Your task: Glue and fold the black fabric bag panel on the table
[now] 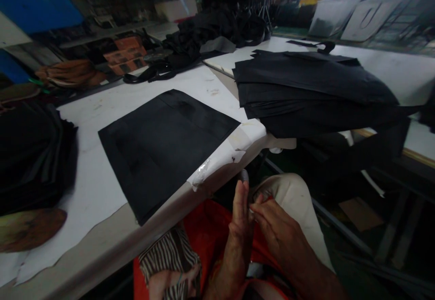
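- Your left hand (239, 218) is upright at the lower centre of the frame, its fingers pressed together; something small and grey (244, 176) shows at their tips.
- Your right hand (277, 223), just right of it, has its fingers bent in toward the left hand; you cannot tell whether they pinch anything.
- The black sheet (170, 141) nearest your hands lies flat at the centre of the frame on the white table (88, 191), well apart from your fingers, one corner reaching over the near edge.
- A stack of black sheets (312, 94) fans out at the upper right.
- Another black pile (30, 155) sits at the left edge.
- Red cloth (204, 218) and striped cloth (170, 254) show at the bottom, below the table edge.
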`<move>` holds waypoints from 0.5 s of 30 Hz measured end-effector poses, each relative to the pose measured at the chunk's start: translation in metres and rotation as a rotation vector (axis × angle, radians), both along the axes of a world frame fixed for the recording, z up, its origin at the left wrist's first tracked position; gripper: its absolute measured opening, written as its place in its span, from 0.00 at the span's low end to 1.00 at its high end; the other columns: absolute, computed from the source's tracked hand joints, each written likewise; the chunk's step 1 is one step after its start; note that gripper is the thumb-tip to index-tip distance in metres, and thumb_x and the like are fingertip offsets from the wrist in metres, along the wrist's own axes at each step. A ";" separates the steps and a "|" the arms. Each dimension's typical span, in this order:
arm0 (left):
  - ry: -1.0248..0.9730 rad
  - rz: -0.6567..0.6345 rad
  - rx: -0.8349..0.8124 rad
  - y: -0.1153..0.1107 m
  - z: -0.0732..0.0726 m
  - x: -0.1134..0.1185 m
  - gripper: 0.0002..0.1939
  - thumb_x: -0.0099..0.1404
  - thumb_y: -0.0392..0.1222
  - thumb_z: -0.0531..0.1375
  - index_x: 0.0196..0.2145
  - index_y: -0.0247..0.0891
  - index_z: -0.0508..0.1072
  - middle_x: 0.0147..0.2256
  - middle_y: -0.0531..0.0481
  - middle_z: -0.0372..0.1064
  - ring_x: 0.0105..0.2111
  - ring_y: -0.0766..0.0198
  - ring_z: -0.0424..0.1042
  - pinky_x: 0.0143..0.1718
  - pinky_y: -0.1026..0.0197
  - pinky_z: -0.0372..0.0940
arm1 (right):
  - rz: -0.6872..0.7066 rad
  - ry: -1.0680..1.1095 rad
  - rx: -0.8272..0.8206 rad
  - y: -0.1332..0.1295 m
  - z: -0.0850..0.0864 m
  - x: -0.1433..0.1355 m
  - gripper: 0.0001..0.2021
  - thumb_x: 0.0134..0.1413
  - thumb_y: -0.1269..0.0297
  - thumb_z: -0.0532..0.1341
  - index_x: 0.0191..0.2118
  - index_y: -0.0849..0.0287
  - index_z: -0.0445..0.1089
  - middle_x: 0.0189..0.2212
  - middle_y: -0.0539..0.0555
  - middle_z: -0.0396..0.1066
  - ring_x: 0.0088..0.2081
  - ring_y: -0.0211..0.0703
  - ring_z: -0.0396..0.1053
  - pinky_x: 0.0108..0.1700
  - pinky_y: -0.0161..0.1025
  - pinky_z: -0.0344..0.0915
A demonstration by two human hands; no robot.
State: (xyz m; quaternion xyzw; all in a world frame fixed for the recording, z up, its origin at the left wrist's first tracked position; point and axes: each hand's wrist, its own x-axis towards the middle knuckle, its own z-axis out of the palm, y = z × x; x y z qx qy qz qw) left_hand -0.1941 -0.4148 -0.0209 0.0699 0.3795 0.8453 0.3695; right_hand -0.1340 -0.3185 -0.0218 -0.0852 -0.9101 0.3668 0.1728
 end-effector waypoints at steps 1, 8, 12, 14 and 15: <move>-0.016 0.001 0.013 0.000 0.002 0.000 0.41 0.50 0.71 0.54 0.59 0.54 0.56 0.65 0.58 0.39 0.65 0.50 0.33 0.63 0.51 0.38 | 0.002 0.023 -0.001 -0.002 -0.001 0.001 0.16 0.59 0.73 0.46 0.44 0.56 0.68 0.38 0.55 0.72 0.41 0.43 0.70 0.44 0.40 0.69; -0.186 -0.011 0.123 -0.001 0.010 -0.001 0.35 0.54 0.70 0.53 0.57 0.58 0.60 0.65 0.57 0.41 0.62 0.45 0.48 0.62 0.44 0.41 | -0.016 0.010 -0.221 -0.012 0.001 0.005 0.13 0.61 0.71 0.49 0.41 0.55 0.70 0.36 0.53 0.72 0.40 0.41 0.70 0.41 0.36 0.69; -0.221 0.021 0.098 -0.003 0.014 -0.004 0.35 0.55 0.70 0.51 0.57 0.56 0.60 0.65 0.56 0.41 0.62 0.45 0.48 0.62 0.43 0.38 | -0.029 -0.058 -0.380 -0.007 0.002 0.006 0.09 0.60 0.67 0.53 0.38 0.52 0.71 0.34 0.50 0.72 0.37 0.38 0.70 0.37 0.32 0.68; -0.203 0.029 0.086 -0.003 0.015 -0.004 0.35 0.55 0.70 0.51 0.56 0.54 0.61 0.64 0.54 0.44 0.62 0.46 0.48 0.62 0.44 0.38 | -0.091 -0.002 -0.341 -0.004 0.002 0.005 0.09 0.61 0.67 0.53 0.39 0.53 0.70 0.34 0.50 0.71 0.37 0.38 0.70 0.38 0.32 0.68; -0.194 0.028 0.081 -0.003 0.015 -0.003 0.35 0.55 0.70 0.52 0.56 0.53 0.62 0.64 0.54 0.45 0.62 0.47 0.47 0.62 0.45 0.38 | -0.114 0.028 -0.294 -0.003 0.001 0.005 0.09 0.61 0.68 0.52 0.41 0.54 0.70 0.35 0.51 0.71 0.37 0.38 0.70 0.38 0.33 0.68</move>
